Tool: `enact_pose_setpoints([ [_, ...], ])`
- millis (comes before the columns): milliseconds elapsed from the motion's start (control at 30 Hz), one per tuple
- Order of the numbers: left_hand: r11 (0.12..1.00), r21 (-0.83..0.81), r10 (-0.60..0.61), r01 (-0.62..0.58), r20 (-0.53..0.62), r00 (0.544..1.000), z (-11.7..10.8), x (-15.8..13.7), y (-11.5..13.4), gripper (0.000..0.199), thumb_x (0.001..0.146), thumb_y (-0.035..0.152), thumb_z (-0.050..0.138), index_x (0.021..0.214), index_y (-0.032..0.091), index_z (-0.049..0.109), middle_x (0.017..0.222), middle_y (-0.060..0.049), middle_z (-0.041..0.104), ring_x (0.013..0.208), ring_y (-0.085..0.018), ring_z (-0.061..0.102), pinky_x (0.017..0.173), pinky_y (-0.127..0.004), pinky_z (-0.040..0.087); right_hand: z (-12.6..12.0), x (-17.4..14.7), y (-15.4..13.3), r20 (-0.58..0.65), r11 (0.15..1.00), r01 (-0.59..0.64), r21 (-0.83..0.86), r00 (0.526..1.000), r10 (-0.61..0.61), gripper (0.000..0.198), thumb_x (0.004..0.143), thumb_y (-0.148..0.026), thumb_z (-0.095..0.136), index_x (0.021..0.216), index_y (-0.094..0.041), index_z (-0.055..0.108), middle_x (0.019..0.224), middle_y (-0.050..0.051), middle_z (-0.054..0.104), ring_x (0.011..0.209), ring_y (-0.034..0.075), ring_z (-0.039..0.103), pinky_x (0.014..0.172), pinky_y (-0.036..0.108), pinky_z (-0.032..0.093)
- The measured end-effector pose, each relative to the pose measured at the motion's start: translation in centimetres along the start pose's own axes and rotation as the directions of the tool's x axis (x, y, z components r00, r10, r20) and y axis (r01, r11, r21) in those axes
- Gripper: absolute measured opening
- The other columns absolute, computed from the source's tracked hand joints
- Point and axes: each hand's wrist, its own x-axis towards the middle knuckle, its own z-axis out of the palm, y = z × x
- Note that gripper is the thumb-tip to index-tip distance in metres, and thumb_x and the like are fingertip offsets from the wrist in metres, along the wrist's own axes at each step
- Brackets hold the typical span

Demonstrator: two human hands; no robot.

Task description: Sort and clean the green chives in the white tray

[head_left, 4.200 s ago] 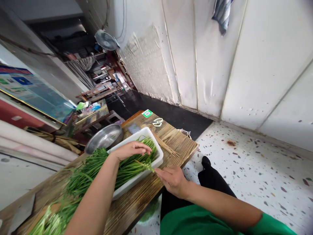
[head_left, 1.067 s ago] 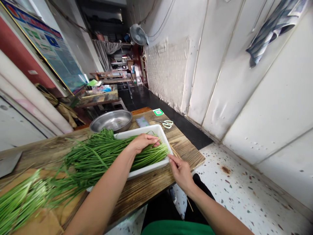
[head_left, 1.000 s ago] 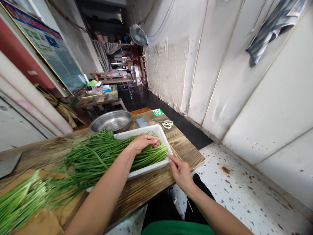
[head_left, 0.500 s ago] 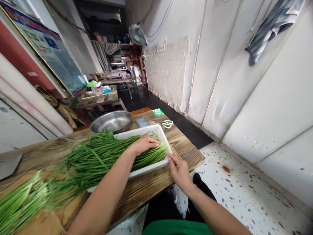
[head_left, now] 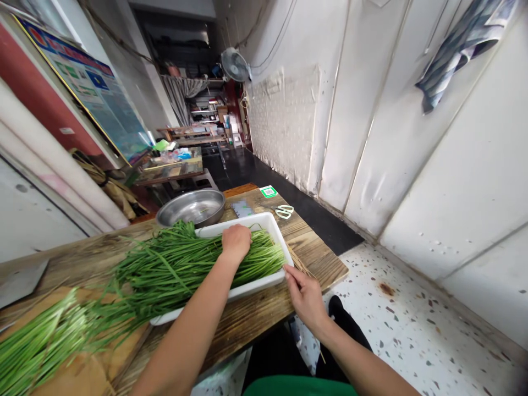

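Observation:
Long garlic chives (head_left: 173, 269) lie in a heap in a white plastic tray (head_left: 275, 224), their green leaves spilling over its left end and the pale stem ends at the right. Over the stems, my left hand (head_left: 236, 242) is closed with its fingers curled down into the chives; the fingertips are hidden. My right hand (head_left: 306, 294) pinches the tray's near right corner between thumb and fingers. A second bundle of chives (head_left: 45, 335) rests at the lower left on a brown board (head_left: 88, 374).
Behind the tray stands a steel basin (head_left: 192, 206). Scissors with pale handles (head_left: 284, 212), a blurred phone-like object (head_left: 242, 208) and a green code card (head_left: 268, 191) lie on the wooden table (head_left: 325, 264). A cleaver-like blade (head_left: 22, 283) is at left; straw strands (head_left: 300, 261) lie beside the tray.
My left hand has moved left from the pale stem ends, and its fingers have curled down into the chives. My right hand stays at the tray's corner. The view has shifted slightly.

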Motion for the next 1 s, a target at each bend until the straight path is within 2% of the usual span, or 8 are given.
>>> enact_pose_setpoints([
  [167, 0.998, -0.04, 0.053, -0.052, 0.015, 0.998, 0.2, 0.3, 0.1, 0.017, 0.066, 0.028, 0.056, 0.07, 0.017, 0.069, 0.079, -0.012, 0.062, 0.082, -0.024, 0.052, 0.071, -0.031, 0.03, 0.0, 0.1, -0.1, 0.018, 1.0, -0.022, 0.015, 1.0, 0.022, 0.029, 0.081, -0.025, 0.044, 0.103, -0.018, 0.061, 0.099, 0.006, 0.064, 0.091, 0.019, 0.06, 0.083, 0.031, 0.047],
  [233, 0.995, -0.065, 0.077, -0.078, -0.027, 0.997, 0.1, 0.3, 0.0, 0.016, 0.067, 0.027, 0.055, 0.067, 0.018, 0.068, 0.08, -0.01, 0.063, 0.084, -0.023, 0.052, 0.072, -0.03, 0.031, -0.1, 0.2, -0.1, 0.022, 1.0, -0.022, 0.022, 1.0, 0.021, 0.029, 0.081, -0.025, 0.044, 0.102, -0.018, 0.062, 0.099, 0.006, 0.064, 0.09, 0.019, 0.061, 0.082, 0.031, 0.048],
  [333, 0.963, -0.228, 0.129, -0.142, -0.072, 0.989, -0.3, 0.1, 0.0, 0.018, 0.069, 0.03, 0.052, 0.07, 0.018, 0.066, 0.078, -0.006, 0.064, 0.079, -0.02, 0.054, 0.068, -0.027, 0.033, -0.3, 0.4, 0.0, 0.035, 0.999, -0.002, 0.033, 0.999, 0.001, 0.028, 0.081, -0.025, 0.045, 0.101, -0.02, 0.062, 0.098, 0.005, 0.065, 0.088, 0.019, 0.061, 0.08, 0.032, 0.049],
  [433, 0.882, -0.439, 0.186, -0.172, -0.013, 0.983, -0.6, -0.2, 0.1, 0.02, 0.069, 0.034, 0.051, 0.073, 0.018, 0.062, 0.071, -0.003, 0.064, 0.066, -0.016, 0.055, 0.062, -0.024, 0.036, -0.6, 0.8, 0.1, 0.051, 0.999, 0.023, 0.032, 0.998, -0.024, 0.027, 0.08, -0.024, 0.045, 0.101, -0.021, 0.062, 0.096, 0.005, 0.065, 0.087, 0.019, 0.062, 0.078, 0.033, 0.05],
  [533, 0.773, -0.625, 0.205, -0.11, 0.081, 0.976, -0.8, -0.5, 0.2, 0.023, 0.07, 0.036, 0.05, 0.077, 0.016, 0.06, 0.064, -0.001, 0.062, 0.056, -0.014, 0.055, 0.057, -0.023, 0.039, -0.7, 1.2, 0.2, 0.058, 1.0, 0.025, 0.014, 0.998, -0.025, 0.028, 0.08, -0.024, 0.045, 0.101, -0.021, 0.063, 0.096, 0.005, 0.065, 0.086, 0.019, 0.062, 0.077, 0.033, 0.049],
  [633, 0.681, -0.732, 0.202, -0.029, 0.149, 0.968, -0.9, -0.8, 0.2, 0.027, 0.069, 0.037, 0.051, 0.077, 0.014, 0.061, 0.063, -0.002, 0.062, 0.051, -0.011, 0.051, 0.054, -0.023, 0.04, -0.6, 1.6, 0.2, 0.059, 1.0, 0.014, 0.009, 0.998, -0.014, 0.028, 0.079, -0.024, 0.045, 0.101, -0.022, 0.063, 0.095, 0.004, 0.066, 0.085, 0.019, 0.062, 0.077, 0.032, 0.05],
  [800, 0.633, -0.774, 0.281, -0.006, 0.222, 0.934, -1.2, -0.9, 0.2, 0.027, 0.067, 0.036, 0.053, 0.073, 0.013, 0.065, 0.07, -0.004, 0.064, 0.052, -0.009, 0.048, 0.058, -0.022, 0.04, -0.6, 2.0, 0.2, 0.067, 1.0, 0.007, 0.014, 0.998, -0.008, 0.027, 0.079, -0.025, 0.046, 0.1, -0.022, 0.064, 0.096, 0.004, 0.065, 0.085, 0.019, 0.062, 0.077, 0.032, 0.05],
  [1000, 0.583, -0.811, 0.281, 0.051, 0.261, 0.923, -1.5, -1.2, 0.5, 0.026, 0.066, 0.035, 0.054, 0.067, 0.012, 0.065, 0.073, -0.005, 0.063, 0.049, -0.007, 0.043, 0.052, -0.021, 0.037, -0.7, 2.0, 0.5, 0.069, 1.0, 0.009, 0.012, 0.998, -0.01, 0.027, 0.079, -0.025, 0.047, 0.099, -0.021, 0.064, 0.096, 0.004, 0.065, 0.087, 0.02, 0.062, 0.079, 0.033, 0.049],
])
